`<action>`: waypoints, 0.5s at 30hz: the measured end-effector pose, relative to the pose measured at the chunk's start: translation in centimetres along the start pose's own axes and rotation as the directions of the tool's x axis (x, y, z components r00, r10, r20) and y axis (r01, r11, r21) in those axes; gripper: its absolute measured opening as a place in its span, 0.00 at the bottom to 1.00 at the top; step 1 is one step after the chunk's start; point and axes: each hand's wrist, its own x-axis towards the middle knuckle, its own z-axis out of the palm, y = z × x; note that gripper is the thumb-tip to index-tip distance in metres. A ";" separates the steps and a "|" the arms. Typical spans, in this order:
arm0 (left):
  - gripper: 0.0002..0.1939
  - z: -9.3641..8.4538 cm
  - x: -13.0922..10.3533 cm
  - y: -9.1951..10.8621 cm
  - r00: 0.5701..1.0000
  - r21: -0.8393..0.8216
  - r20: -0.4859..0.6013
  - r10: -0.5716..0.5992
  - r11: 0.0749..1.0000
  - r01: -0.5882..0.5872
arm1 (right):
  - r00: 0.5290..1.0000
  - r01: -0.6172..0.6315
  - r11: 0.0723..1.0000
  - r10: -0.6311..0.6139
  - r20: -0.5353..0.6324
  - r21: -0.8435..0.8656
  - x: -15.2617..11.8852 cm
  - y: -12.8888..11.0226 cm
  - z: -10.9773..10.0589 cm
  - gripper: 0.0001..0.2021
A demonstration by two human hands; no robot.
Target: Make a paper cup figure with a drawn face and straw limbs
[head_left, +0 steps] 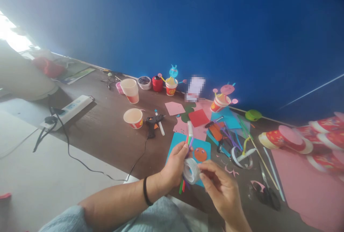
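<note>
My left hand (174, 165) is closed round a bundle of thin coloured sticks (189, 140), green, red and purple, with a white band wrapped about its upper part. Their lower ends poke out below the fist. Against that hand's fingers stands a roll of clear tape (191, 171). My right hand (221, 189) pinches at the roll's right edge with thumb and forefinger; a free tape end cannot be made out. Just beyond the hands lies blue paper (176, 146) bearing an orange paper circle with eyes (200, 154).
A glue gun (153, 125) lies near a paper cup (133, 118), its cord running left to a power strip (68, 112). Scissors (266, 189) and a second tape roll (242, 157) lie at right. Decorated cups (171, 88) stand along the blue wall; pink paper (303, 185) covers the right side.
</note>
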 end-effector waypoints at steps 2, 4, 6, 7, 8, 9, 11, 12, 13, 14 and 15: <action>0.17 0.0 0.0 0.0 1.000 0.013 0.010 -0.019 1.000 0.019 | 0.999 0.036 0.999 -0.036 0.015 -0.033 0.3 -0.3 -0.3 0.08; 0.18 0.0 -0.1 0.0 0.999 0.023 0.015 -0.039 0.999 0.039 | 0.996 0.077 0.995 -0.074 0.051 -0.069 0.6 -0.7 -0.6 0.08; 0.18 0.0 -0.1 0.1 0.998 0.031 0.021 -0.051 0.998 0.051 | 0.989 0.122 0.987 -0.112 0.093 -0.104 0.8 -1.0 -0.7 0.08; 0.18 -0.1 -0.1 0.1 0.998 0.035 0.029 -0.055 0.998 0.053 | 0.986 0.139 0.983 -0.126 0.108 -0.119 0.8 -1.0 -0.7 0.07; 0.18 -0.1 -0.1 0.2 0.998 0.040 0.041 -0.057 0.998 0.056 | 0.984 0.150 0.980 -0.134 0.121 -0.132 0.9 -1.1 -0.6 0.07; 0.17 -0.1 0.0 0.2 0.997 0.045 0.052 -0.060 0.997 0.057 | 0.982 0.152 0.979 -0.133 0.133 -0.139 0.9 -1.1 -0.6 0.07; 0.17 -0.2 0.0 0.3 0.995 0.046 0.072 -0.070 0.997 0.067 | 0.983 0.125 0.982 -0.103 0.154 -0.144 0.8 -1.1 -0.4 0.06; 0.16 -0.3 0.1 0.3 0.994 0.044 0.076 -0.075 0.996 0.072 | 0.983 0.106 0.984 -0.082 0.163 -0.144 0.7 -1.1 -0.3 0.05; 0.16 -0.3 0.1 0.4 0.994 0.044 0.075 -0.080 0.996 0.077 | 0.983 0.090 0.986 -0.065 0.171 -0.143 0.7 -1.2 -0.2 0.05; 0.16 -0.3 0.1 0.4 0.994 0.046 0.073 -0.084 0.996 0.081 | 0.983 0.079 0.986 -0.053 0.176 -0.144 0.6 -1.3 -0.1 0.05; 0.16 -0.2 0.0 0.5 0.993 0.049 0.072 -0.088 0.995 0.084 | 0.983 0.065 0.987 -0.039 0.178 -0.147 0.6 -1.4 0.0 0.05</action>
